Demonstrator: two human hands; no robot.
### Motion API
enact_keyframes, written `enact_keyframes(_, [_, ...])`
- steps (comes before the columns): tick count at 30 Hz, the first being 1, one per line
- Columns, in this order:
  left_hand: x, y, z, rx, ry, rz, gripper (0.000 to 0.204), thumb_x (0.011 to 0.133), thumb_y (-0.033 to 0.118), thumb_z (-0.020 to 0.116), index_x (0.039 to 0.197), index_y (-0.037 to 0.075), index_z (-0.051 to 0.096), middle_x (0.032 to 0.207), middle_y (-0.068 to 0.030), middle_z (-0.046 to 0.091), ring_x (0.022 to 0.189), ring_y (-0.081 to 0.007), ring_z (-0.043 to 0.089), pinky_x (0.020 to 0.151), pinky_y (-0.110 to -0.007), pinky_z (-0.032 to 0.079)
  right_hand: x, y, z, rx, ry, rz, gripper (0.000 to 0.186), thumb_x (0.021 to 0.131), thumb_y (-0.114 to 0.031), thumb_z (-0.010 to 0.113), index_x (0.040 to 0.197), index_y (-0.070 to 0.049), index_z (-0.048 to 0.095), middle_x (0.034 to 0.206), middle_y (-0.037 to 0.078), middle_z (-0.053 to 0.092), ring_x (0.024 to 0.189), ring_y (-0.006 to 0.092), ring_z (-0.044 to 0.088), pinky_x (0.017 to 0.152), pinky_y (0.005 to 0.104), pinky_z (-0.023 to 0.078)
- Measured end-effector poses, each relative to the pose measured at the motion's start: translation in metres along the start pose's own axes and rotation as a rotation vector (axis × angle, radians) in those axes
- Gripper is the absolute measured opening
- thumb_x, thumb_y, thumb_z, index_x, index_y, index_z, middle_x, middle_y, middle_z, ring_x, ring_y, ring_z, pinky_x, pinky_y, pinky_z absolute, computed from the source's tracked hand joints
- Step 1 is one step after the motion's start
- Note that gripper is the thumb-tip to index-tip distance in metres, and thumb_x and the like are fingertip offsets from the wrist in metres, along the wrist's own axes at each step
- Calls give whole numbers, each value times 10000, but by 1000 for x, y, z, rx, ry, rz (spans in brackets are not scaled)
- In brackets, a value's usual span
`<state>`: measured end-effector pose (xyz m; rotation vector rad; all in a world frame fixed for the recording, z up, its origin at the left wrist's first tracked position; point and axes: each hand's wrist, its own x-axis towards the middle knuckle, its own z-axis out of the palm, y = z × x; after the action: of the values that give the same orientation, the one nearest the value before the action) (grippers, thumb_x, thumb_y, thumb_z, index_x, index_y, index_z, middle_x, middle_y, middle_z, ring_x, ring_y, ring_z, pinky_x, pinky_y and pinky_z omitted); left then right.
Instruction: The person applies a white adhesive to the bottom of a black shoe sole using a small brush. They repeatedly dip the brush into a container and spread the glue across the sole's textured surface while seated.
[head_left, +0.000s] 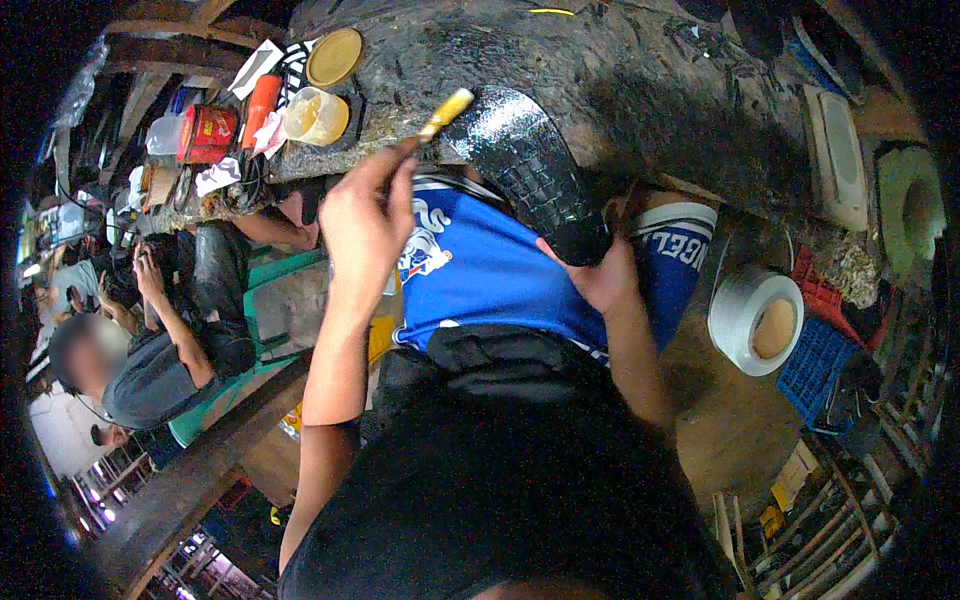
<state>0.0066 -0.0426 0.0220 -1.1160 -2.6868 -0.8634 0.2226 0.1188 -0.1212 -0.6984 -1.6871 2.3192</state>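
My left hand point(368, 208) is closed round the handle of a small brush point(447, 113) with pale yellow bristles. The bristles are at the upper left edge of a black glossy piece point(530, 150) with a block-like embossed pattern and a rounded far end. Whether they touch it I cannot tell. My right hand point(605, 285) grips the near, narrower end of that piece, which slants up from my lap to the worktable's edge. Left of the brush, a translucent tub point(316, 117) of yellowish stuff stands uncovered, a round tan lid point(333, 57) beyond it.
The dark, stained worktable point(420, 50) spans the far side. At its left are a red tin point(208, 134) and an orange bottle point(260, 100). A big roll of pale tape point(730, 320) and a blue crate point(815, 370) are at right. Another person point(160, 370) sits at left.
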Motion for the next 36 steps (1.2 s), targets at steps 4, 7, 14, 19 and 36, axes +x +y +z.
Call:
enact_keyframes(4, [2,15,34,23,-54,8,134,912,143,676,1005,61,728,940,-173,721,831,-375,704,727,-423,559,-2,1,0,-231,15,-101,553,1059,-420,440,1507,-96,422,1533,114,472,1342,307,516,1134,614,378])
enact_keyframes(7, [4,28,45,-93,-185,57,133,909,163,682,1001,76,725,903,-182,711,807,-403,688,705,-449,553,6,7,-2,516,39,98,547,1056,-436,442,1511,-132,427,1515,117,492,1344,315,518,1120,621,397])
enact_keyframes(14, [23,8,40,-6,-148,-172,214,970,227,591,1056,93,733,775,-237,684,752,-427,687,696,-509,545,7,21,-10,1222,-140,205,523,1058,-438,429,1484,-139,476,1511,125,496,1355,344,508,1122,637,387])
enact_keyframes(19, [8,-11,14,53,-110,-235,216,967,219,586,1058,94,738,734,-218,684,713,-413,691,663,-501,543,3,22,-11,455,1,111,539,1058,-448,424,1480,-118,478,1512,142,490,1375,367,480,1156,620,349])
enact_keyframes(36, [-62,-30,25,-200,-216,31,195,940,132,649,1120,97,717,922,-145,711,786,-350,696,680,-426,559,5,26,-12,1013,-4,168,508,1073,-390,404,1425,-47,535,1490,159,514,1377,367,474,1198,548,315])
